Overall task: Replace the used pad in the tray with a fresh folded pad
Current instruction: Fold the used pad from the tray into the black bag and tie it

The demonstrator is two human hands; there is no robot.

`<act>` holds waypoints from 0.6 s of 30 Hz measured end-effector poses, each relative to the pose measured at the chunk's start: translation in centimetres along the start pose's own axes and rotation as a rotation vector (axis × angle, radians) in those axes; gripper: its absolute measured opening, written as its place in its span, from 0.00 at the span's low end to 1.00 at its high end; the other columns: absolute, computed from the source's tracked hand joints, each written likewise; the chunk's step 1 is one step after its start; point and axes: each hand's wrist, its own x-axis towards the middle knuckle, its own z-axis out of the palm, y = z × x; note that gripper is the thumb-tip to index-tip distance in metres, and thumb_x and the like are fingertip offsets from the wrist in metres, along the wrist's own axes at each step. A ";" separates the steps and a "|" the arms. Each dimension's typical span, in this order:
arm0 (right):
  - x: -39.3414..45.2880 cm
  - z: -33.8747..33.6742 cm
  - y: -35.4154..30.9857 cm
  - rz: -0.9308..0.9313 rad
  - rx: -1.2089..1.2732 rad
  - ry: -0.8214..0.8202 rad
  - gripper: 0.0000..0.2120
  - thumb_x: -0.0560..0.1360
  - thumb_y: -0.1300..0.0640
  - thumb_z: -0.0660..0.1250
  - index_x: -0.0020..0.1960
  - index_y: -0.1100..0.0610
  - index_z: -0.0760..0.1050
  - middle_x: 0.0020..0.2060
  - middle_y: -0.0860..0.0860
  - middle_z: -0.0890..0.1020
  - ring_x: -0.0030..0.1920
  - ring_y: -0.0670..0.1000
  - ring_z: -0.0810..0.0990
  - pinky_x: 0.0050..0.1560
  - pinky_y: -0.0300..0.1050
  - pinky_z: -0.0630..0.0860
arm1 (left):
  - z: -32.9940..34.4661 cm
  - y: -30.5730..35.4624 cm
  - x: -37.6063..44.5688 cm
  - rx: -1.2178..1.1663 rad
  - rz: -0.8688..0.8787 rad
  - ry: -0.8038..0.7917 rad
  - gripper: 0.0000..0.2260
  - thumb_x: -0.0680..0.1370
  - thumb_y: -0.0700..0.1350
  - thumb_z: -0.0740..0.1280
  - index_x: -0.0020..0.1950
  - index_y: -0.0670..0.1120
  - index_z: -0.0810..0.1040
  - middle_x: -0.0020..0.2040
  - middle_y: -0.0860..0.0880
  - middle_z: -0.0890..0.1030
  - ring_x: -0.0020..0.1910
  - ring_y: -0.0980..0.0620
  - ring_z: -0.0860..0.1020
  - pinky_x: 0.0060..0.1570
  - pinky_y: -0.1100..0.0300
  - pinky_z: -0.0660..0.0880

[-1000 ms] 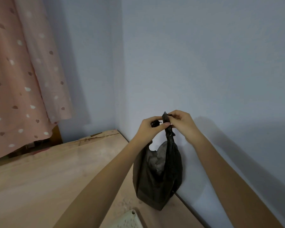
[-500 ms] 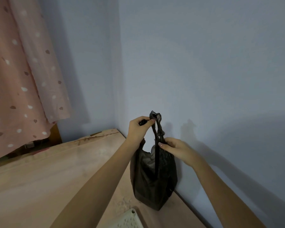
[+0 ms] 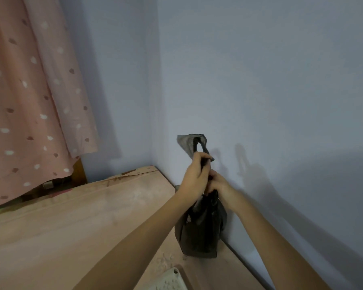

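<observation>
A black plastic bag point(image 3: 199, 233) stands on the wooden surface against the blue wall, with something pale inside it. My left hand point(image 3: 195, 174) grips the bag's handle loop point(image 3: 192, 145), which sticks up above my fist. My right hand point(image 3: 218, 184) is just below and to the right, its fingers curled round the bag's gathered neck. The two hands touch. A corner of a pale perforated tray point(image 3: 169, 280) shows at the bottom edge. No pad can be made out.
The wooden surface point(image 3: 76, 222) runs into the corner of the blue walls point(image 3: 260, 91). A pink dotted curtain point(image 3: 25, 97) hangs at the left. Small crumbs point(image 3: 166, 261) lie in front of the bag.
The handle loop has been pulled higher above my left fist. My right hand has moved up and left to the bag's neck, against my left hand. The bag's top is now drawn together.
</observation>
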 end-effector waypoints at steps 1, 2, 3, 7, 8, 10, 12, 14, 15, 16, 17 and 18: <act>-0.1 0.4 -0.1 0.017 -0.178 -0.030 0.17 0.74 0.68 0.61 0.62 0.63 0.68 0.54 0.59 0.75 0.56 0.58 0.75 0.43 0.35 0.72 | 0.3 0.0 -0.1 0.039 0.037 -0.026 0.05 0.82 0.39 0.55 0.56 0.44 0.69 0.39 0.51 0.76 0.41 0.54 0.78 0.43 0.61 0.75; -0.2 0.7 -0.1 0.000 -0.287 -0.042 0.18 0.77 0.69 0.60 0.67 0.64 0.65 0.60 0.58 0.73 0.64 0.58 0.71 0.44 0.27 0.70 | 0.6 0.0 -0.1 0.081 0.071 -0.059 0.06 0.82 0.39 0.55 0.56 0.43 0.70 0.39 0.52 0.76 0.45 0.52 0.78 0.48 0.60 0.75; -0.5 0.8 0.1 -0.012 -0.330 -0.051 0.19 0.78 0.68 0.60 0.68 0.66 0.64 0.64 0.59 0.72 0.67 0.58 0.69 0.41 0.21 0.68 | 0.7 -0.1 -0.1 0.114 0.093 -0.099 0.06 0.82 0.39 0.56 0.57 0.42 0.70 0.40 0.52 0.77 0.47 0.52 0.79 0.51 0.60 0.74; -0.8 1.4 0.4 0.016 -0.400 -0.038 0.17 0.80 0.64 0.58 0.68 0.66 0.65 0.66 0.60 0.72 0.66 0.57 0.70 0.50 0.25 0.67 | 0.7 -0.4 0.6 0.250 0.013 -0.221 0.08 0.82 0.45 0.57 0.57 0.43 0.71 0.48 0.50 0.82 0.51 0.52 0.79 0.55 0.57 0.74; -0.9 1.5 0.2 0.016 -0.407 -0.046 0.16 0.81 0.63 0.56 0.68 0.65 0.65 0.63 0.58 0.72 0.63 0.55 0.70 0.57 0.32 0.66 | 0.6 -0.6 0.8 0.309 -0.030 -0.227 0.10 0.82 0.49 0.56 0.58 0.44 0.71 0.50 0.49 0.81 0.51 0.51 0.79 0.55 0.55 0.74; -0.9 1.2 0.0 -0.036 -0.370 -0.033 0.11 0.81 0.60 0.56 0.61 0.60 0.72 0.54 0.60 0.77 0.56 0.56 0.75 0.61 0.46 0.70 | 0.0 -0.8 0.9 0.529 -0.092 -0.200 0.17 0.82 0.57 0.53 0.59 0.46 0.70 0.51 0.48 0.81 0.51 0.49 0.79 0.54 0.51 0.73; -1.2 0.3 0.3 -0.070 -0.334 -0.011 0.08 0.80 0.53 0.58 0.53 0.52 0.74 0.51 0.57 0.80 0.52 0.55 0.79 0.57 0.48 0.75 | -0.8 -0.9 0.7 0.771 -0.067 -0.151 0.22 0.81 0.60 0.48 0.58 0.45 0.69 0.49 0.47 0.81 0.48 0.46 0.79 0.47 0.53 0.72; -1.4 -0.5 0.4 -0.053 -0.260 0.015 0.10 0.80 0.46 0.57 0.49 0.48 0.75 0.49 0.52 0.82 0.51 0.49 0.80 0.56 0.44 0.75 | -1.9 -1.0 0.6 0.963 -0.004 -0.160 0.24 0.81 0.60 0.44 0.58 0.44 0.70 0.47 0.45 0.80 0.46 0.43 0.78 0.45 0.52 0.70; -1.5 -0.8 0.5 -0.041 -0.225 0.043 0.12 0.80 0.44 0.57 0.48 0.48 0.76 0.47 0.50 0.82 0.50 0.48 0.80 0.54 0.42 0.75 | -2.4 -1.1 0.6 1.046 0.012 -0.193 0.24 0.81 0.59 0.43 0.56 0.43 0.71 0.46 0.44 0.80 0.46 0.42 0.78 0.45 0.52 0.70; -1.6 -1.0 0.5 -0.037 -0.203 0.079 0.14 0.79 0.43 0.57 0.46 0.48 0.77 0.45 0.49 0.82 0.48 0.47 0.80 0.51 0.39 0.74 | -2.7 -1.3 0.5 1.095 0.014 -0.236 0.23 0.81 0.58 0.45 0.53 0.43 0.72 0.44 0.44 0.80 0.45 0.42 0.78 0.44 0.52 0.70; -1.5 -1.2 0.5 -0.036 -0.193 0.105 0.15 0.79 0.43 0.57 0.45 0.49 0.78 0.42 0.48 0.82 0.47 0.47 0.81 0.49 0.38 0.74 | -3.0 -1.7 0.5 1.103 -0.008 -0.275 0.22 0.82 0.57 0.47 0.46 0.44 0.74 0.40 0.45 0.79 0.43 0.43 0.77 0.42 0.54 0.69; -1.5 -1.3 0.6 -0.035 -0.188 0.122 0.15 0.79 0.43 0.58 0.43 0.49 0.79 0.41 0.49 0.82 0.46 0.47 0.81 0.49 0.38 0.74 | -3.2 -1.9 0.4 1.073 -0.043 -0.304 0.21 0.81 0.57 0.51 0.38 0.44 0.72 0.35 0.47 0.77 0.39 0.45 0.76 0.38 0.56 0.67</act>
